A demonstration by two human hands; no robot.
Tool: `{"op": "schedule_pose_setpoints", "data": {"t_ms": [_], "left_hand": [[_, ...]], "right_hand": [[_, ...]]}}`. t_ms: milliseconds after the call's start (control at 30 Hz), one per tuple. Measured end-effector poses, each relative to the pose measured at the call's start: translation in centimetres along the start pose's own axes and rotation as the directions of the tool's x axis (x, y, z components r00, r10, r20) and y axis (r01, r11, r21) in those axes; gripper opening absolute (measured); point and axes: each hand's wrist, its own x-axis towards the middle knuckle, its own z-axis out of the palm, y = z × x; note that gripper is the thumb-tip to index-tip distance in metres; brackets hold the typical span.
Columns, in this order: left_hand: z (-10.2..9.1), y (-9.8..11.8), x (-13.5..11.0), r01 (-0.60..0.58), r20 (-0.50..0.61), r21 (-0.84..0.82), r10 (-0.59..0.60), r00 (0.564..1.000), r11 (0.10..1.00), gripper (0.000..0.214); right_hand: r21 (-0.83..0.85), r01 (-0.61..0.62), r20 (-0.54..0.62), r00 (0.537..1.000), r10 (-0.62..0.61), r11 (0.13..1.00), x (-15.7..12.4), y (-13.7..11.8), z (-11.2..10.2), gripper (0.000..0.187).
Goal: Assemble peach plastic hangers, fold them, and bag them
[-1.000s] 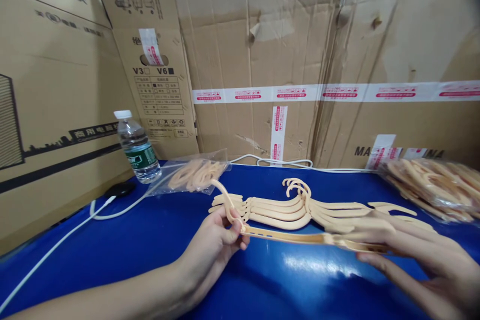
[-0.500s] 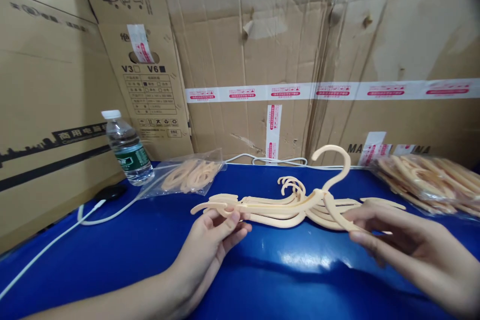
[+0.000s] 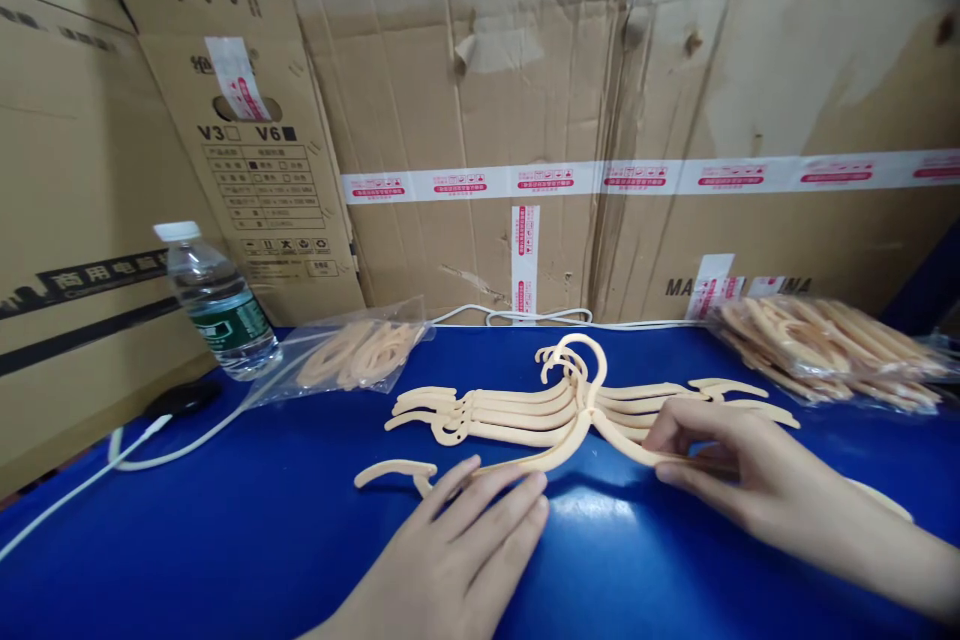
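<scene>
**Q:** Clearance?
**A:** Cardboard boxes (image 3: 480, 100) bound the far edge of the blue table (image 3: 247, 520). There is bare surface to the left of the left hand (image 3: 465, 550).

**Q:** Item?
**A:** The front hanger (image 3: 559, 448) is peach plastic. It lies flat, just before the hanger stack (image 3: 495, 405), with its hook toward the boxes. The left hand rests flat on its left arm, fingers extended. The right hand (image 3: 742, 480) pinches its right arm.

**Q:** Markings?
**A:** One box reads "V3" and "V6".

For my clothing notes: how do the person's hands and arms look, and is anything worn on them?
Both are bare. The left hand and the right hand show no glove or ring. The right forearm shows no sleeve, watch or bracelet.
</scene>
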Motion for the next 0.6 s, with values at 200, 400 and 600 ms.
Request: {"op": "schedule_pose_setpoints", "data": {"t_ms": [200,400,600], "left_hand": [[0.3,-1.7,-0.2,-0.049,0.084,0.167,0.035,0.996,0.985,0.083],[-0.3,-0.5,0.0,0.047,0.169,0.426,-0.13,0.977,0.904,0.071],[-2.7,0.8,1.3,0.002,0.261,0.486,-0.147,0.954,0.874,0.074]], "right_hand": [[-0.251,0.068,0.019,0.998,-0.066,0.966,0.0,0.7,0.5,0.007],[-0.354,0.094,-0.029,0.993,-0.112,0.93,-0.2,0.0,1.0,0.019],[-0.462,0.059,0.02,0.998,-0.056,0.885,-0.6,1.2,2.6,0.06]]}}
